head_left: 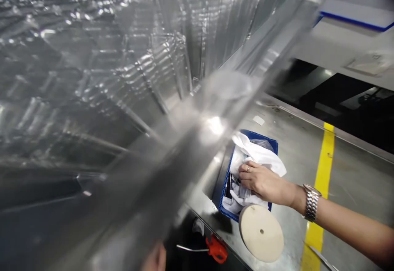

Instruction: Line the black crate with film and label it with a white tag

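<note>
A big stack of clear plastic trays [101, 99] fills the left and centre of the view, very close and blurred. My left hand [156, 258] shows only partly at the bottom edge, under the stack's lower end, and seems to hold it up. My right hand [261, 183], with a ring and a metal wristwatch, reaches into a blue bin [222, 181]. Its fingers curl onto a white cloth [257, 154] lying in the bin. Dark items below the cloth are mostly hidden.
A round beige disc [261, 232] with a centre hole lies just in front of the bin. A red-handled tool [217, 248] lies at the grey surface's near edge. A yellow line [324, 168] runs along the right. A white machine with a blue edge [353, 21] stands at top right.
</note>
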Demonstrator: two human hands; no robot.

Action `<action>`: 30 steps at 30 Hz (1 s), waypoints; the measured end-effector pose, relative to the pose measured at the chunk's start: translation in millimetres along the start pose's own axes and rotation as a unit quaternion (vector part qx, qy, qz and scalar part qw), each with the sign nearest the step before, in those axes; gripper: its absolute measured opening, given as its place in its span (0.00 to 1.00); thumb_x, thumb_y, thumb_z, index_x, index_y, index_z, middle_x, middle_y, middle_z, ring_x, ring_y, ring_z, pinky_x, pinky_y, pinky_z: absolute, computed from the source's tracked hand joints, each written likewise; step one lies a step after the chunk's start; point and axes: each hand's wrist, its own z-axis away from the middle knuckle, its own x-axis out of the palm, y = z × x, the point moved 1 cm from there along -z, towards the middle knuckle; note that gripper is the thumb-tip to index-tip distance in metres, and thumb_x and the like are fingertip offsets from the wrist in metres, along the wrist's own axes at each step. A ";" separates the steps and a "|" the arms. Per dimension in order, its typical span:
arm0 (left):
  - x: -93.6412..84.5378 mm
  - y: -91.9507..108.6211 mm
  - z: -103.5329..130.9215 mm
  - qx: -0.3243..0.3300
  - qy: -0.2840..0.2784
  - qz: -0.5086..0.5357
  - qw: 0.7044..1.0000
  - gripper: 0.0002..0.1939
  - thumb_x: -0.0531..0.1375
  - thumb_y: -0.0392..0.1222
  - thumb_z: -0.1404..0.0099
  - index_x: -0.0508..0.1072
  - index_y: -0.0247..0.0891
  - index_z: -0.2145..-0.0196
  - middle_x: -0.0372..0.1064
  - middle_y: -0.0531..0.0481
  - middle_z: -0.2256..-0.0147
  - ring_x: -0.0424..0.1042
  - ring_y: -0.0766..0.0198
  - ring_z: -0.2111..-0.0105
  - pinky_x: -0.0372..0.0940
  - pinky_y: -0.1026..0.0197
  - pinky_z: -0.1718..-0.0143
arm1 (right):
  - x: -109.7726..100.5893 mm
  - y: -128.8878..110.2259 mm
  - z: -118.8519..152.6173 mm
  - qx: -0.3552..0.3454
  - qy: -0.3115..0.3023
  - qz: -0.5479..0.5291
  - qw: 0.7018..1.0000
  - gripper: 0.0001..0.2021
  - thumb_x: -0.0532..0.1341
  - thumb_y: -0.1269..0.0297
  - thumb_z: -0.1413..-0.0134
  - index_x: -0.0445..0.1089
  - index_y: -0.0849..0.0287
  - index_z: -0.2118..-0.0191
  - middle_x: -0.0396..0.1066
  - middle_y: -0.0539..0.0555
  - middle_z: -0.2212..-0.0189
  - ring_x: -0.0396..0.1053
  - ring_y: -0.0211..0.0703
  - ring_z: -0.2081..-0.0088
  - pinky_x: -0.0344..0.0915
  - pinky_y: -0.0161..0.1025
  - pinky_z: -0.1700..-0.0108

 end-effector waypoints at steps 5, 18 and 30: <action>-4.4 0.4 -8.4 0.026 0.020 -0.020 0.999 0.09 0.53 0.35 0.42 0.69 0.37 0.63 0.73 0.48 0.67 0.69 0.59 0.64 0.48 0.49 0.43 | 1.3 -0.8 -2.3 -0.002 -0.005 0.005 1.000 0.13 0.49 0.74 0.39 0.64 0.62 0.74 0.66 0.54 0.71 0.57 0.44 0.62 0.51 0.44 0.56; -32.0 145.8 -231.6 0.302 -0.100 0.166 0.933 0.09 0.53 0.32 0.38 0.71 0.33 0.74 0.67 0.47 0.72 0.64 0.60 0.68 0.59 0.57 0.68 | 2.9 -7.4 9.0 0.038 0.051 0.087 0.994 0.13 0.54 0.69 0.40 0.67 0.62 0.76 0.64 0.56 0.68 0.55 0.47 0.62 0.52 0.46 0.58; 32.4 176.6 -257.7 0.432 -0.386 -0.091 0.810 0.07 0.57 0.27 0.43 0.75 0.29 0.73 0.72 0.43 0.75 0.73 0.57 0.70 0.62 0.57 0.69 | 17.6 -12.9 24.8 0.138 0.210 -0.002 0.968 0.05 0.60 0.71 0.47 0.73 0.62 0.71 0.62 0.59 0.50 0.53 0.52 0.46 0.49 0.51 0.44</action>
